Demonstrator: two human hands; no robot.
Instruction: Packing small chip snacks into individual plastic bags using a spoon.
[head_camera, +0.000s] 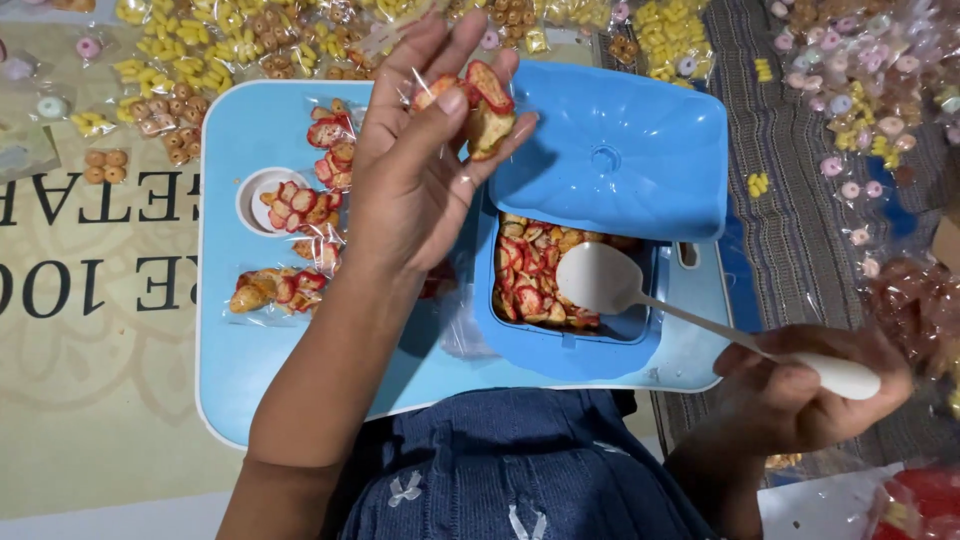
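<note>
My left hand (420, 170) is raised over the blue lap tray (240, 380), holding a small clear bag of red-and-tan snack pieces (485, 105) between thumb and fingers. My right hand (800, 385) grips the white handle of a white spoon (600, 278), whose empty bowl hovers over the blue box (560, 345) filled with the same snack pieces (530, 265). The box's blue lid (615, 150) stands open behind it.
Several filled clear packets (285, 285) lie on the tray's left side, near a round white recess (255, 200). Many small packets of yellow, brown and pink sweets (850, 90) cover the mat and floor around. My blue-clothed lap (500, 470) is below the tray.
</note>
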